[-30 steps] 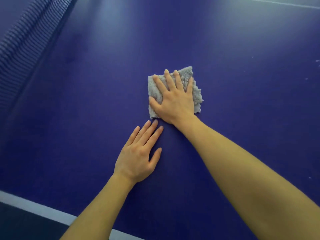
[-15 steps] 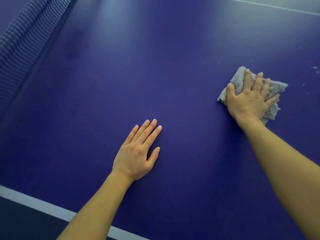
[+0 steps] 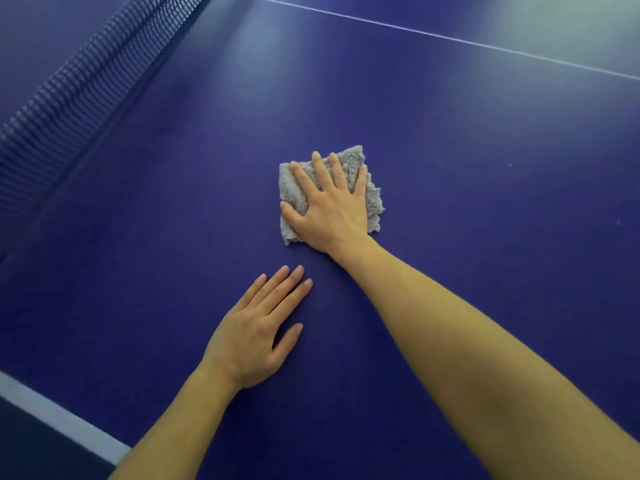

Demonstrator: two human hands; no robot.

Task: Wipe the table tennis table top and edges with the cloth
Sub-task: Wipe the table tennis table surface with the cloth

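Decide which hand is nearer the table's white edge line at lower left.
Left. The left hand rests flat on the blue top just inward of the white edge line; the right hand presses the grey cloth farther in, beyond it.

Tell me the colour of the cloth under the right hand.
Light grey cloth, fluffy; head view.

Soft, perhaps overhead, glare across far table (image 3: 540,26)

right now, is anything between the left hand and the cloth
Only bare table top between left hand and cloth, shown in the head view.
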